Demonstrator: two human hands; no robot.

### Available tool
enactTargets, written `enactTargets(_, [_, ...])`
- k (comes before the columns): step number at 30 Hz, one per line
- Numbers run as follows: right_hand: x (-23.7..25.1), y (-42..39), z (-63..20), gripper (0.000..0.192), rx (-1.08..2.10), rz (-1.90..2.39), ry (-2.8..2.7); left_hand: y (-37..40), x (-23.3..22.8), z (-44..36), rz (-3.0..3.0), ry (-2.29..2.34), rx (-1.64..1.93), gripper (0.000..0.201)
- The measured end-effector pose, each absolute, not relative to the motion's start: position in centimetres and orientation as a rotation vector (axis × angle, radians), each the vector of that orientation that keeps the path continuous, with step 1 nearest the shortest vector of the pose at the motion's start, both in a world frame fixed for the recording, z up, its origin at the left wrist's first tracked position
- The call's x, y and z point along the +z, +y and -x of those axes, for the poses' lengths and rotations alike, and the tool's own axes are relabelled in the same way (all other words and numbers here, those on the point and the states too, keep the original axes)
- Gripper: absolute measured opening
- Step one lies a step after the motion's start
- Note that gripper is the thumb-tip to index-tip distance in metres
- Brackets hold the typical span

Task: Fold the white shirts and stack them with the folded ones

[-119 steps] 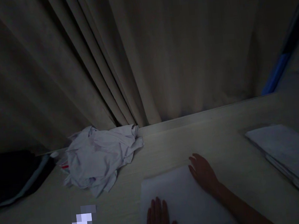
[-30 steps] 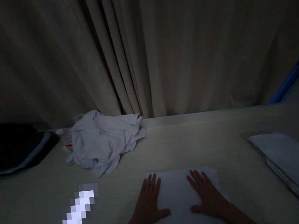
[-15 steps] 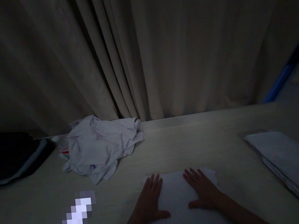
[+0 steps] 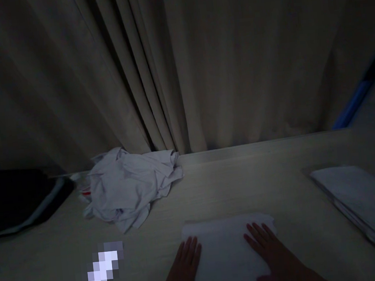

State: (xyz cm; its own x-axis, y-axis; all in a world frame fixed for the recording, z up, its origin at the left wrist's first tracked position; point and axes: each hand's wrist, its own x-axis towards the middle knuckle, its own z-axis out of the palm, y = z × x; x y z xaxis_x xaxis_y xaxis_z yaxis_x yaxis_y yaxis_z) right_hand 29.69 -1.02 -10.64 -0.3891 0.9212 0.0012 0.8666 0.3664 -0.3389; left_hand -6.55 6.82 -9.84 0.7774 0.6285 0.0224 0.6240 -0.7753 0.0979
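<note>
Folded cloth (image 4: 228,251), at six o'clock on the table (image 4: 244,183) — my left hand (image 4: 183,269) and right hand (image 4: 278,260) flat on it, fingers apart — best pressed evenly, smoothing outward.

dim home room: drawn curtain (image 4: 174,71), crumpled laundry (image 4: 128,186), folded stack (image 4: 361,194).

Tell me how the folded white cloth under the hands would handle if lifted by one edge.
The folded cloth lies flat and thin under the left hand and right hand, so it is probably light and floppy. Lifted by one edge, its layers would likely droop and unfold. The crumpled pile nearby suggests similarly limp fabric.
</note>
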Motion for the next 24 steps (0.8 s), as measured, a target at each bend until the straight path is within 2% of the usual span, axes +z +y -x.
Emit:
enactTargets(9, [-10.7,-1.9,-31.2,0.092,0.503,1.669,-2.417,6.1,-9.4,6.9,-2.905,1.025,0.033,0.105])
enactTargets(11, [-10.0,-2.5,-31.0,0.093,0.511,1.663,-2.417,5.2,-9.9,7.1,-2.989,1.010,0.082,0.097])
enactTargets(15, [-9.7,-5.1,-30.9,0.087,0.548,1.642,-2.435,3.2,-12.9,7.9,-3.215,0.909,0.179,0.067])
enactTargets(19, [-10.9,-6.8,-31.1,0.079,0.543,1.607,-2.475,2.5,-15.9,8.2,-3.343,0.885,0.228,0.065])
enactTargets(24, [-11.3,-6.5,-31.2,0.082,0.574,1.612,-2.480,2.5,-16.6,8.1,-3.341,0.911,0.295,0.065])
